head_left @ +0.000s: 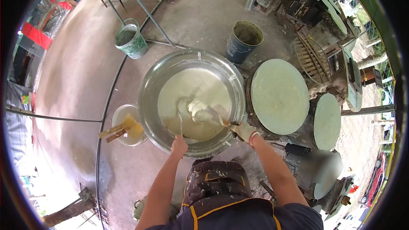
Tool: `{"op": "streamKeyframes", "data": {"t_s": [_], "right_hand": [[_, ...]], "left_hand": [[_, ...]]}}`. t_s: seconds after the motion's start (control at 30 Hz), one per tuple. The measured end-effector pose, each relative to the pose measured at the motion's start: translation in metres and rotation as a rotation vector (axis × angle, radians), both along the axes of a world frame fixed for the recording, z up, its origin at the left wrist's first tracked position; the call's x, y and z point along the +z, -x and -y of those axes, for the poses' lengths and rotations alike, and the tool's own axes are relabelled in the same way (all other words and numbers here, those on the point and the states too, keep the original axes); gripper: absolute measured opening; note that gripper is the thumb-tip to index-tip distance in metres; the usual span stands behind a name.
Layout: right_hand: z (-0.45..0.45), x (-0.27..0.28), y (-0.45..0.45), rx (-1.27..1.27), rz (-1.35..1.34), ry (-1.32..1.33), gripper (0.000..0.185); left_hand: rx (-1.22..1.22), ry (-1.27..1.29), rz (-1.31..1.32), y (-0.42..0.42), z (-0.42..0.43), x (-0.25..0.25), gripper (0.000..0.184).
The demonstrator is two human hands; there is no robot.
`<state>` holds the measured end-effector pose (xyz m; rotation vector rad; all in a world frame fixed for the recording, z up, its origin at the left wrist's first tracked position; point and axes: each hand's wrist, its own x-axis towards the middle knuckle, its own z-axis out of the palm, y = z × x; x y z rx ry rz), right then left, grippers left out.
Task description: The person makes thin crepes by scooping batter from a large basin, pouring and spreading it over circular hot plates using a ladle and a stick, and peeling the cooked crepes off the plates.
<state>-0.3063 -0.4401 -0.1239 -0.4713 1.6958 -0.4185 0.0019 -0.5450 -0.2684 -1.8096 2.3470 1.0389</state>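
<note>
A wide metal basin [149,81] of pale, creamy batter [183,83] stands on the ground in front of me. My left hand [179,145], bare, is closed at the basin's near rim round a thin, batter-coated utensil [181,117]. That utensil reaches into the batter, so its head cannot be made out. On the right, my right hand [244,132] wears a whitish work glove with a red cuff. Its fingers wrap round the wooden handle of a stirring tool [224,122]. The tool's far end lies in the batter beside a thick, swirled lump [197,108].
Left of the basin stands a white bucket [119,119] with wooden-handled tools across it. A green bucket [135,44] and a dark bucket [234,49] stand beyond. Large round griddles [280,96] sit close on the right. A hose [106,102] crosses the floor.
</note>
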Motion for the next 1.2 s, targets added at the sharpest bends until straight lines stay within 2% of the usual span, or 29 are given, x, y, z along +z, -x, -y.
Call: {"op": "streamKeyframes", "data": {"t_s": [0.07, 0.1, 0.17, 0.27, 0.3, 0.4, 0.47, 0.53, 0.6, 0.67, 0.77, 0.87, 0.97, 1.07, 1.13, 1.17, 1.2], "right_hand": [[-0.005, -0.039, -0.013, 0.076, -0.225, -0.034, 0.037], [0.006, 0.002, -0.031, 0.068, -0.121, -0.078, 0.032], [-0.014, -0.041, -0.058, -0.151, 0.030, 0.005, 0.030], [-0.026, -0.040, -0.074, -0.334, 0.115, 0.025, 0.027], [-0.024, -0.027, -0.076, -0.371, 0.120, 0.020, 0.025], [-0.003, 0.019, -0.079, -0.579, 0.234, 0.226, 0.020], [0.015, 0.077, -0.071, -0.526, 0.306, 0.444, 0.019], [0.029, 0.121, -0.068, -0.526, 0.424, 0.687, 0.019], [0.033, 0.167, -0.065, -0.497, 0.476, 0.796, 0.019], [0.033, 0.188, -0.061, -0.464, 0.492, 0.860, 0.019], [0.026, 0.189, -0.058, -0.474, 0.428, 0.864, 0.017], [0.013, 0.148, -0.055, -0.499, 0.282, 0.724, 0.016], [-0.009, 0.125, -0.055, -0.533, 0.255, 0.586, 0.020], [-0.039, 0.116, -0.056, -0.567, 0.192, 0.500, 0.019], [-0.069, 0.121, -0.054, -0.599, 0.131, 0.496, 0.020], [-0.086, 0.103, -0.051, -0.646, 0.057, 0.655, 0.021], [-0.103, 0.112, -0.047, -0.736, 0.109, 0.678, 0.022]], "left_hand": [[-0.138, -0.191, 0.055, 0.017, -0.010, 0.009, 0.009], [0.046, -0.510, -0.154, 0.027, -0.012, 0.017, 0.009], [0.432, -1.137, -0.579, 0.040, -0.019, 0.037, 0.009], [0.646, -1.656, -0.891, 0.031, -0.016, 0.049, 0.015], [0.606, -1.577, -0.940, 0.035, -0.012, 0.070, 0.013], [0.463, -1.394, -1.087, 0.051, 0.007, 0.162, 0.010], [0.365, -1.342, -1.198, 0.058, 0.026, 0.208, 0.009], [0.209, -1.129, -1.235, 0.067, 0.041, 0.270, 0.009], [0.090, -0.971, -1.259, 0.069, 0.049, 0.313, 0.010], [0.002, -0.868, -1.272, 0.063, 0.058, 0.340, 0.012], [-0.033, -0.746, -1.203, 0.054, 0.058, 0.356, 0.013], [0.086, -0.834, -1.113, 0.047, 0.053, 0.337, 0.010], [0.235, -1.067, -1.020, 0.051, 0.048, 0.300, 0.006], [0.290, -1.466, -1.041, 0.058, 0.040, 0.256, 0.005], [0.224, -1.256, -0.950, 0.076, 0.007, 0.300, 0.007], [0.179, -1.152, -0.906, 0.085, -0.011, 0.323, 0.008], [0.086, -1.090, -0.859, 0.092, -0.024, 0.334, 0.009]]}}
